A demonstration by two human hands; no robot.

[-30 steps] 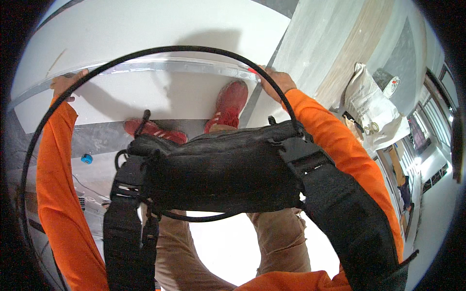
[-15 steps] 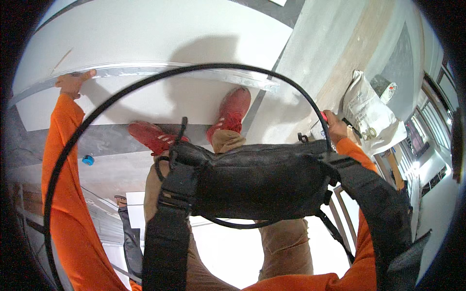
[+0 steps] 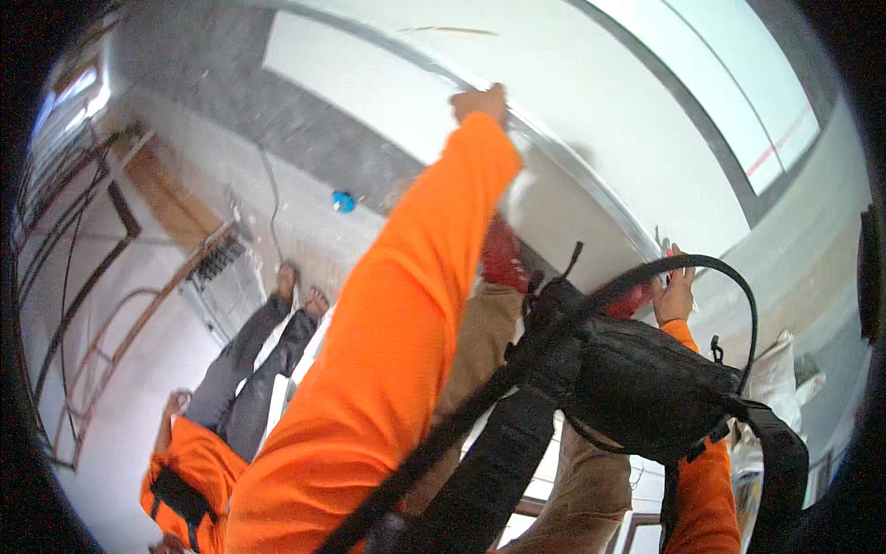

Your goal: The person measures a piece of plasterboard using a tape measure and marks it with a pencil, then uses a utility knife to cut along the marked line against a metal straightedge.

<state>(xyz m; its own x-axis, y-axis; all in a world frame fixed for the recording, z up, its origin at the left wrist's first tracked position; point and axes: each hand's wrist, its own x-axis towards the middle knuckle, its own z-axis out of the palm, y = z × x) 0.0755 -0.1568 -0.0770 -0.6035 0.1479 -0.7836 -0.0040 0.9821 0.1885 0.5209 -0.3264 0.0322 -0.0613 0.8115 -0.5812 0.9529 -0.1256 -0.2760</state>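
Note:
A long metal straightedge (image 3: 572,162) lies slantwise across a large white board (image 3: 628,129). My left hand (image 3: 480,105) is closed on the straightedge, pressing it to the board, with the orange-sleeved arm stretched across the middle of the view. Close to the straightedge's near right end is my right hand (image 3: 676,294), closed around a slim red tool (image 3: 665,247); blur hides its exact kind. A thin tan strip or mark (image 3: 452,30) shows on the board's far part. My red shoes (image 3: 503,258) stand at the board's near edge, partly hidden by my arm and bag.
A round blue object (image 3: 343,201) rests on the floor left of my arm. Another person (image 3: 198,462) in orange and dark trousers is at lower left, beside metal frames (image 3: 101,342). My black bag (image 3: 646,379) and its cable block part of the view. A white sack (image 3: 775,379) stands right.
The view has swung left, bringing the other person into sight. My right hand has come from beside the sack to the straightedge's right end with the red tool; my left hand stays on the straightedge.

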